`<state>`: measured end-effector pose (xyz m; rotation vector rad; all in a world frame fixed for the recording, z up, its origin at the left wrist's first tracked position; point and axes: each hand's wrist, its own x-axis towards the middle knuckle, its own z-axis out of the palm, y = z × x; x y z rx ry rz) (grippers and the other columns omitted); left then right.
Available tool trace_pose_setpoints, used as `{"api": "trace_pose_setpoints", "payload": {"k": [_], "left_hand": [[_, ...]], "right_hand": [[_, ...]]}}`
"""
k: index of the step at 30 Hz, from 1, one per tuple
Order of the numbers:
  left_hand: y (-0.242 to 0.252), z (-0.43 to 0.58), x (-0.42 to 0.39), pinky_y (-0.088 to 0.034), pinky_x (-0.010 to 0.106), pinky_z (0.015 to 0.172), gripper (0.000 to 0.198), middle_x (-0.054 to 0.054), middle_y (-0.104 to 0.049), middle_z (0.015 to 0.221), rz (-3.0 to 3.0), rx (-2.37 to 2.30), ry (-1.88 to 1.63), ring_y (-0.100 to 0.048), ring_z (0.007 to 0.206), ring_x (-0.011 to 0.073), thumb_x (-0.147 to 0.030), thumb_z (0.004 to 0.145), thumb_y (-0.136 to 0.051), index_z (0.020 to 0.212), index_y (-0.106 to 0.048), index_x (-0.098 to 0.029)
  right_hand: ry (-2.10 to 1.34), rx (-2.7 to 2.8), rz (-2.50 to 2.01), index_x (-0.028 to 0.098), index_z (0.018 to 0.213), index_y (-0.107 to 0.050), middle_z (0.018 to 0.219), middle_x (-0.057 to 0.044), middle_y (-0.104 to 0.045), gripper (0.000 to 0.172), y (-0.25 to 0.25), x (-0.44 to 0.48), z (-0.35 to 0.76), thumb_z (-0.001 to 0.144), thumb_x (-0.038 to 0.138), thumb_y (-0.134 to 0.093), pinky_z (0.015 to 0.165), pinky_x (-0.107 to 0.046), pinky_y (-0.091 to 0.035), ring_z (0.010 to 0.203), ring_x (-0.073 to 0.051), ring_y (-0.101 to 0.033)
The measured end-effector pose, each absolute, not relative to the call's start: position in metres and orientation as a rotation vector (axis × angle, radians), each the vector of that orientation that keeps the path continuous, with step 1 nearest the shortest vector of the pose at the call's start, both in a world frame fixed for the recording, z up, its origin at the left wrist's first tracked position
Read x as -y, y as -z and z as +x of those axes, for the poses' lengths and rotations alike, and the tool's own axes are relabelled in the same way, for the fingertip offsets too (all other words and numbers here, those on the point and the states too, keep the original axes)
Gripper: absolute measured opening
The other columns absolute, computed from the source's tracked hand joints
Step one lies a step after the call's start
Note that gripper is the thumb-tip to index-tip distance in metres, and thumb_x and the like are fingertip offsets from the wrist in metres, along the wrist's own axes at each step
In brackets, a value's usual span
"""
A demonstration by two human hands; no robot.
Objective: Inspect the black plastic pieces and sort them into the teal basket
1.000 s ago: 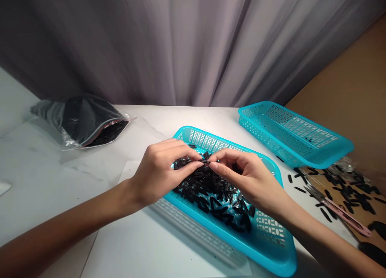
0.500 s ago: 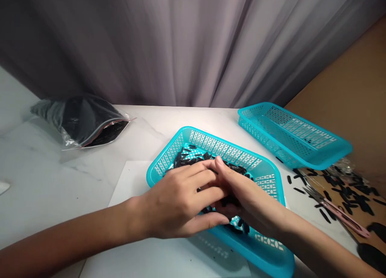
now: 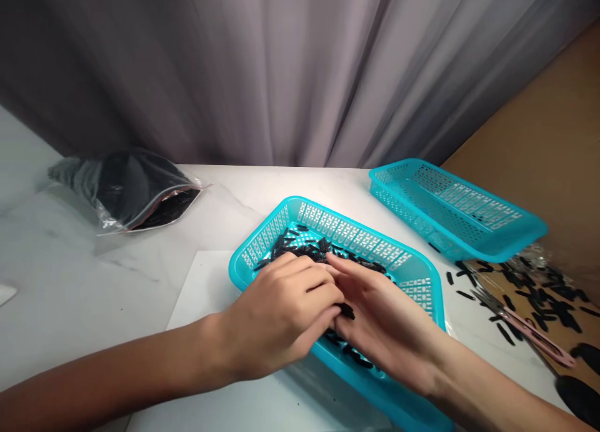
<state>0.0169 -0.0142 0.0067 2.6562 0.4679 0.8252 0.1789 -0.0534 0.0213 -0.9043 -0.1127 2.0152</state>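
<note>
Head view, from my remote seat: my left hand [image 3: 281, 316] curls narrow and my right hand [image 3: 384, 332] lies flatter, its fingertips just beside the left, both low over the black pieces [image 3: 319, 251] inside the teal basket [image 3: 276, 229]. I cannot tell if either grips one. A white sheet [image 3: 201, 288] lies against the basket's left edge. Open surface [image 3: 244, 188] lies beyond, then a second basket [image 3: 454, 213] at right and a zip bag [image 3: 126, 191] at left.
</note>
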Motion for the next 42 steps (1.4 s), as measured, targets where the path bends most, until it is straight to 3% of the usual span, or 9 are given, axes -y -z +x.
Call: {"api": "trace_pose_setpoints", "payload": {"k": [4,9,14,19,25,35,42], "left_hand": [[-0.004,0.013,0.008,-0.051,0.031,0.073,0.015,0.004,-0.072,0.090,2.604,-0.449,-0.812,-0.065,0.081,0.0175,-0.007,0.093,-0.056,0.098,-0.069,-0.013],[-0.005,0.012,0.004,-0.053,0.028,0.074,0.014,0.003,-0.073,0.088,2.498,-0.466,-0.904,-0.066,0.080,0.0154,-0.005,0.093,-0.058,0.096,-0.070,-0.013],[-0.014,0.011,0.002,-0.055,0.024,0.073,0.011,0.000,-0.074,0.083,2.355,-0.540,-1.073,-0.068,0.075,0.0113,-0.006,0.090,-0.066,0.093,-0.070,-0.015],[-0.023,0.011,-0.002,-0.054,0.018,0.072,0.010,0.000,-0.076,0.084,2.290,-0.599,-1.193,-0.069,0.074,0.0085,-0.008,0.087,-0.072,0.094,-0.071,-0.015],[-0.020,0.005,-0.007,-0.054,0.021,0.072,0.016,-0.001,-0.073,0.084,2.446,-0.586,-1.143,-0.066,0.075,0.0094,-0.004,0.086,-0.071,0.096,-0.067,-0.016],[-0.023,0.004,0.005,-0.059,0.023,0.084,0.019,0.007,-0.071,0.097,2.675,-0.380,-1.354,-0.069,0.092,0.0143,-0.005,0.090,-0.065,0.107,-0.066,-0.013],[-0.019,0.004,0.003,-0.058,0.024,0.081,0.017,0.009,-0.071,0.096,2.764,-0.425,-1.340,-0.069,0.089,0.0152,-0.006,0.090,-0.065,0.107,-0.066,-0.010]], "right_hand": [[-1.999,0.108,-0.916,0.013,0.077,-0.066,0.078,-0.001,-0.056,0.016,-0.019,0.055,0.176,0.091,0.020,-0.065,0.069,-0.021,-0.051,0.071,-0.010,-0.053],[-2.008,0.145,-0.901,0.012,0.081,-0.070,0.085,-0.004,-0.062,0.013,-0.018,0.055,0.175,0.091,0.019,-0.066,0.078,-0.025,-0.054,0.082,-0.013,-0.059],[-2.014,0.180,-0.893,0.012,0.086,-0.072,0.086,-0.005,-0.065,0.013,-0.017,0.055,0.177,0.092,0.022,-0.065,0.085,-0.030,-0.055,0.080,-0.014,-0.062],[-1.994,0.401,-0.920,0.013,0.095,-0.073,0.086,-0.006,-0.065,0.023,-0.020,0.055,0.180,0.095,0.033,-0.062,0.075,-0.025,-0.050,0.081,-0.015,-0.061],[-1.905,0.684,-0.987,0.014,0.083,-0.072,0.082,-0.003,-0.059,0.022,-0.023,0.052,0.182,0.092,0.033,-0.066,0.063,-0.022,-0.037,0.071,-0.012,-0.043],[-1.894,0.791,-1.052,0.016,0.070,-0.058,0.067,0.004,-0.039,0.030,-0.022,0.053,0.182,0.088,0.037,-0.070,0.059,-0.022,-0.027,0.061,-0.010,-0.026],[-1.947,0.821,-1.018,0.016,0.067,-0.052,0.066,0.004,-0.040,0.036,-0.023,0.052,0.181,0.095,0.038,-0.059,0.054,-0.026,-0.019,0.058,-0.010,-0.022]]}}
